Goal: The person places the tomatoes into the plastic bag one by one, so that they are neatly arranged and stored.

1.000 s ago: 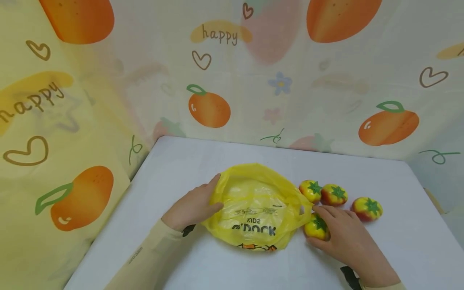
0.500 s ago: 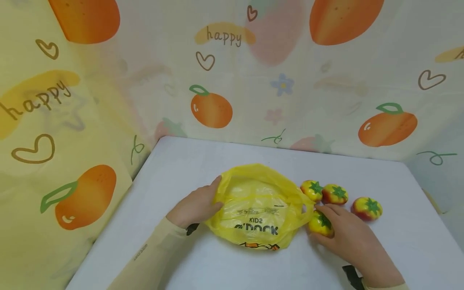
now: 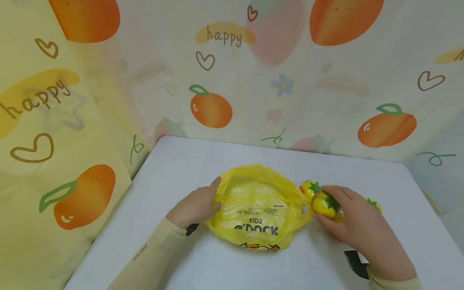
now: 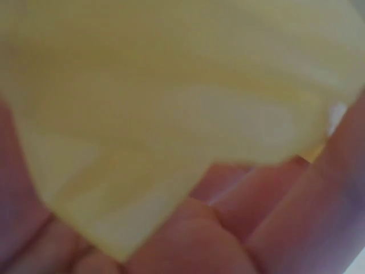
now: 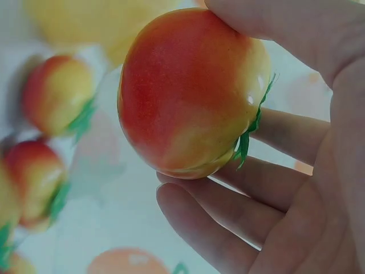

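A yellow plastic bag (image 3: 253, 201) with dark lettering lies with its mouth spread open. My left hand (image 3: 195, 205) holds its left rim, thumb inside the mouth; the left wrist view shows the thin film (image 4: 142, 114) blurred across the fingers. Beside the bag's right handle, my right hand (image 3: 362, 229) grips a red-and-yellow toy tomato (image 3: 322, 203) with a green leafy top. The right wrist view shows this tomato (image 5: 182, 97) between thumb and fingers. Another tomato (image 3: 307, 187) sits just behind it, by the bag.
More toy tomatoes lie by my right hand, partly hidden by it, one showing beyond the knuckles (image 3: 377, 204). In the right wrist view, several appear at the left, including one tomato (image 5: 57, 94). A fruit-printed cloth (image 3: 235, 133) backs the white table (image 3: 174, 161).
My right hand has lifted the tomato off the table and tilted it, moving slightly away from me. It now covers tomatoes seen behind it before. The left hand keeps its hold on the bag.
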The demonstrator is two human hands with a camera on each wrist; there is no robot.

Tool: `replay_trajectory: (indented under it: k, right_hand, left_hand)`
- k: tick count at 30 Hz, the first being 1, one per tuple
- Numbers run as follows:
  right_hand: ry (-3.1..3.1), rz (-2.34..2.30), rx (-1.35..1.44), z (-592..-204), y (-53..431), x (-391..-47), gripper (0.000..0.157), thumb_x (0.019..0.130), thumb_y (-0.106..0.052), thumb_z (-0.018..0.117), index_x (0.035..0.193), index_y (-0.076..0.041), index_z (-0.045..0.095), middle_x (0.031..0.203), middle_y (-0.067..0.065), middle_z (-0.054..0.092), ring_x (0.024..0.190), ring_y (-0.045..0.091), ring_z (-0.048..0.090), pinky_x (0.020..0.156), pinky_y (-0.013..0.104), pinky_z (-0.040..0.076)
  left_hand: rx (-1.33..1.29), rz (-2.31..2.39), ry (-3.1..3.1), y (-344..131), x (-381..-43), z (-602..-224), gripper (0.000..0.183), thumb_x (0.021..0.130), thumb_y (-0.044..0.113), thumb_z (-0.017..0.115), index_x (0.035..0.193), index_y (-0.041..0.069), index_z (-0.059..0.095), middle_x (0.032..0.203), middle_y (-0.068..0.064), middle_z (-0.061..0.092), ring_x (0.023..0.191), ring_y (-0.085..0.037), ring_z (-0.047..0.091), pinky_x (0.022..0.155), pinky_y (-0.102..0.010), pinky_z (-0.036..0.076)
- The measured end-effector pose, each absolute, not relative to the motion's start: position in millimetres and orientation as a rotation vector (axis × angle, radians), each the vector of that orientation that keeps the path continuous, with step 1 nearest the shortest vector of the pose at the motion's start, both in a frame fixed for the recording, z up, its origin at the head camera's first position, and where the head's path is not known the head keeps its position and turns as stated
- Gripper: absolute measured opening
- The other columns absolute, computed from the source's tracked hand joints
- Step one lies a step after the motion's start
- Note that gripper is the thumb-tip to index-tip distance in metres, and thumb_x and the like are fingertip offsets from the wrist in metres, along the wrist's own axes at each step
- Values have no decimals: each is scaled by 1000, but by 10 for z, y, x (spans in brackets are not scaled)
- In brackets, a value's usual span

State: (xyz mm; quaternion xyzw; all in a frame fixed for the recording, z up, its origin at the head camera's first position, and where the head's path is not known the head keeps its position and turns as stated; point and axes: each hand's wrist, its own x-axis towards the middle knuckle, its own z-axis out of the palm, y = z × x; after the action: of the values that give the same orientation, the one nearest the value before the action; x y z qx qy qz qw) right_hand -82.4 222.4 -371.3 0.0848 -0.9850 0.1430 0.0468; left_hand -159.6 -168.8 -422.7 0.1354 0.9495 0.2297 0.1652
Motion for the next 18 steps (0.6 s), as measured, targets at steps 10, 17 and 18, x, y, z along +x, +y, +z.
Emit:
replay_trajectory:
  k: [10,17,18]
  right_hand:
    - [-2920,563,470,-3491,1582,-1051,72,90,-51,86,149,-17,62,146,8,67,129,36,66,104,61,56]
    - [-2949,643,527,-3499,1185,-1221,73,89,-52,86,150,-20,62,148,3,66,132,31,65,108,57,56]
    - [-2948,656,542,-3508,1129,-1249,73,89,-52,86,150,-19,62,148,3,66,133,31,65,108,57,56]
  left_hand:
    - [353,671,2688,-1729,-1561,-4177,82,103,19,62,173,6,20,120,-13,71,80,-19,60,75,-35,50]
    - [376,707,2680,-1729,-1559,-4173,82,102,15,61,172,4,20,115,-14,72,76,-19,60,71,-34,49]
    - [376,714,2679,-1729,-1561,-4174,83,102,15,62,172,4,20,116,-15,72,76,-19,60,71,-35,50]
